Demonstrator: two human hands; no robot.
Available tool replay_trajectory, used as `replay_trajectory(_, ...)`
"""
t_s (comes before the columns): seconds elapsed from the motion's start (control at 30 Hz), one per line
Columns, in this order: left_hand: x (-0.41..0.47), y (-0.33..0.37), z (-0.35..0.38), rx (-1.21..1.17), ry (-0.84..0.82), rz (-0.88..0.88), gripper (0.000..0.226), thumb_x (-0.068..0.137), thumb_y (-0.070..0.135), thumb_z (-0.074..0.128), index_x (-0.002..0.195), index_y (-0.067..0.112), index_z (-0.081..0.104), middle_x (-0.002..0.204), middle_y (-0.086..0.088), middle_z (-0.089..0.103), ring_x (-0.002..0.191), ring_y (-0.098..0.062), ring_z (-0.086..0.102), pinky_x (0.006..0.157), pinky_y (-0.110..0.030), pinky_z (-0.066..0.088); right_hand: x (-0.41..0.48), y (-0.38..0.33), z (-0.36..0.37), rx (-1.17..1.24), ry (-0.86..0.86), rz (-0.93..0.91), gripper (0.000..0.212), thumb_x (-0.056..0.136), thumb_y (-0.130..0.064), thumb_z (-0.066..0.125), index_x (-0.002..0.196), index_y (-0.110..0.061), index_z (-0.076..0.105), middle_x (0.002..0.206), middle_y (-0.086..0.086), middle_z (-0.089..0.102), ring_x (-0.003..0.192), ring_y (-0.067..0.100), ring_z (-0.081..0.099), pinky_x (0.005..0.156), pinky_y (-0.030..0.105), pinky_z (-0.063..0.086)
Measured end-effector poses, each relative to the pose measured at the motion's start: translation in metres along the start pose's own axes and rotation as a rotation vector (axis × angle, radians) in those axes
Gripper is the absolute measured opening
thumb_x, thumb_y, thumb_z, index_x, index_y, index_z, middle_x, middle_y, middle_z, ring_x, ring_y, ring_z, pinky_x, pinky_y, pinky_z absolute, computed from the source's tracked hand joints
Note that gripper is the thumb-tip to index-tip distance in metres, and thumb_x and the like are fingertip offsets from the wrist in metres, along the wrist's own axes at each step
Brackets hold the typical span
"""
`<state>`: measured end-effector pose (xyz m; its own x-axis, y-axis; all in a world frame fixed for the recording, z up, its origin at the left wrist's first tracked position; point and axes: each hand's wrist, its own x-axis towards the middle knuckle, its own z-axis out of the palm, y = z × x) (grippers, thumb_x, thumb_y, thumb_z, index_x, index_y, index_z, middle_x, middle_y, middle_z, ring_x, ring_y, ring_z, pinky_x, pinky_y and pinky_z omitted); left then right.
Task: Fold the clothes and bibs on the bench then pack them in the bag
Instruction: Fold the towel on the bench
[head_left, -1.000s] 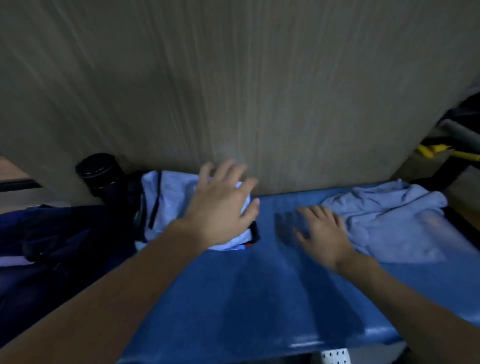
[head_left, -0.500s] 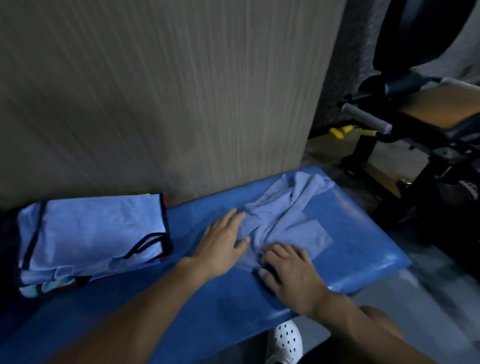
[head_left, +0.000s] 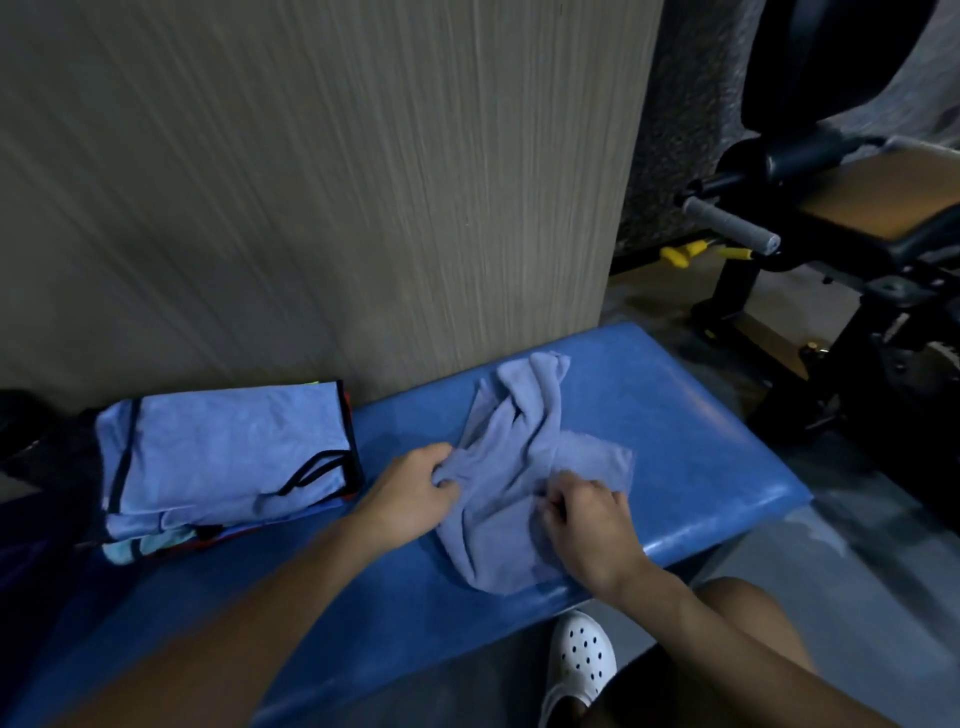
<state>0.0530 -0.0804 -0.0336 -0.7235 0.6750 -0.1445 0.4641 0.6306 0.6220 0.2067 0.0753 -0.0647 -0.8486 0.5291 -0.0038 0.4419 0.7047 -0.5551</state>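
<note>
A crumpled pale blue cloth (head_left: 514, 457) lies on the right half of the blue padded bench (head_left: 691, 447). My left hand (head_left: 415, 491) grips the cloth's left edge with curled fingers. My right hand (head_left: 587, 517) pinches a fold near the cloth's lower right part. To the left sits a folded stack of light blue garments with black trim (head_left: 223, 452), with more coloured pieces underneath. A dark bag (head_left: 47, 457) shows only partly at the far left edge.
A grey wood-grain wall panel (head_left: 322, 197) stands right behind the bench. Black gym equipment with a grey handle (head_left: 732, 228) and a tan pad stands at the right. My white perforated shoe (head_left: 582, 660) is on the floor below the bench's front edge.
My left hand left the folded stack and both hands moved to the crumpled cloth. Their fingers went from lying flat on it to curling into it. The view swung right.
</note>
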Motion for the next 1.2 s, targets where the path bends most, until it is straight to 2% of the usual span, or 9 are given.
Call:
replay_trajectory(0.07, -0.009, -0.006, -0.010, 0.019, 0.065, -0.023, 0.024, 0.088, 0.017, 0.060, 0.072, 0.011, 0.042, 0.064, -0.006, 0.049, 0.058, -0.014, 0.045, 0.055, -0.030, 0.036, -0.003, -0.002, -0.008, 0.224, 0.058, 0.032, 0.019, 0.097, -0.020, 0.051, 0.082, -0.016, 0.040, 0.073, 0.003, 0.057, 0.075, 0.029, 0.053, 0.068, 0.032, 0.033)
replay_trajectory(0.17, -0.021, -0.017, -0.021, -0.023, 0.199, -0.043, 0.039, 0.089, 0.031, 0.064, 0.062, 0.022, 0.037, 0.052, 0.009, 0.040, 0.050, -0.010, 0.041, 0.052, -0.030, 0.034, -0.003, 0.000, -0.020, 0.388, 0.116, 0.124, 0.025, 0.099, -0.016, 0.050, 0.078, -0.014, 0.036, 0.072, 0.002, 0.049, 0.070, 0.024, 0.049, 0.061, 0.027, 0.027)
replay_trajectory(0.4, -0.052, -0.011, -0.023, -0.317, 0.172, 0.046, 0.036, 0.074, 0.010, 0.067, 0.060, 0.019, 0.035, 0.070, -0.009, 0.054, 0.063, -0.007, 0.045, 0.057, -0.024, 0.033, -0.016, 0.005, -0.019, 0.429, 0.047, 0.257, 0.018, 0.101, -0.018, 0.046, 0.089, -0.007, 0.041, 0.070, 0.002, 0.048, 0.073, 0.025, 0.051, 0.062, 0.032, 0.031)
replay_trajectory(0.57, -0.067, -0.002, -0.026, -0.512, 0.196, -0.019, 0.035, 0.081, 0.002, 0.058, 0.064, 0.014, 0.030, 0.063, 0.001, 0.026, 0.060, -0.010, 0.026, 0.056, -0.030, 0.020, -0.028, -0.001, -0.028, 0.709, 0.049, 0.301, 0.015, 0.092, 0.001, 0.055, 0.094, -0.012, 0.048, 0.060, 0.004, 0.047, 0.038, 0.003, 0.039, 0.039, 0.016, 0.034)
replay_trajectory(0.7, -0.076, 0.006, -0.046, -0.753, 0.284, -0.091, 0.038, 0.060, 0.026, 0.062, 0.073, -0.007, 0.048, 0.076, -0.006, 0.047, 0.077, -0.021, 0.042, 0.071, -0.038, 0.030, -0.029, -0.006, -0.053, 0.927, 0.147, 0.245, 0.028, 0.091, 0.009, 0.055, 0.102, -0.017, 0.054, 0.072, 0.015, 0.058, 0.057, 0.015, 0.053, 0.049, 0.019, 0.044)
replay_trajectory(0.87, -0.084, 0.023, -0.080, -0.908, 0.443, -0.072, 0.025, 0.071, 0.015, 0.057, 0.086, -0.001, 0.068, 0.081, -0.013, 0.067, 0.077, -0.024, 0.061, 0.065, -0.033, 0.046, -0.018, -0.021, -0.093, 0.921, 0.305, 0.140, 0.036, 0.089, 0.010, 0.052, 0.103, -0.022, 0.061, 0.066, 0.010, 0.048, 0.056, 0.016, 0.040, 0.048, 0.025, 0.031)
replay_trajectory(0.97, -0.088, 0.022, -0.088, -0.868, 0.542, -0.056, 0.034, 0.071, 0.023, 0.059, 0.089, -0.006, 0.061, 0.081, -0.012, 0.063, 0.079, -0.022, 0.059, 0.069, -0.040, 0.050, -0.012, -0.032, -0.111, 0.961, 0.360, 0.099, 0.032, 0.089, 0.011, 0.051, 0.103, -0.014, 0.065, 0.070, 0.000, 0.054, 0.056, 0.003, 0.044, 0.047, 0.016, 0.036)
replay_trajectory(1.07, -0.096, 0.014, -0.073, -0.736, 0.526, -0.067, 0.037, 0.077, 0.021, 0.065, 0.080, -0.013, 0.050, 0.074, -0.008, 0.050, 0.072, -0.017, 0.047, 0.067, -0.034, 0.040, -0.015, -0.028, -0.108, 0.940, 0.339, 0.138, 0.030, 0.091, 0.009, 0.052, 0.112, -0.008, 0.065, 0.094, 0.006, 0.065, 0.079, 0.011, 0.057, 0.062, 0.016, 0.046)
replay_trajectory(1.2, -0.106, -0.004, -0.038, -0.592, 0.452, -0.129, 0.037, 0.087, 0.001, 0.064, 0.062, 0.009, 0.039, 0.060, 0.004, 0.037, 0.058, -0.007, 0.035, 0.053, -0.021, 0.028, -0.024, -0.009, -0.085, 0.755, 0.185, 0.184, 0.038, 0.087, 0.012, 0.056, 0.120, -0.008, 0.059, 0.095, 0.008, 0.061, 0.078, 0.014, 0.054, 0.056, 0.007, 0.044)
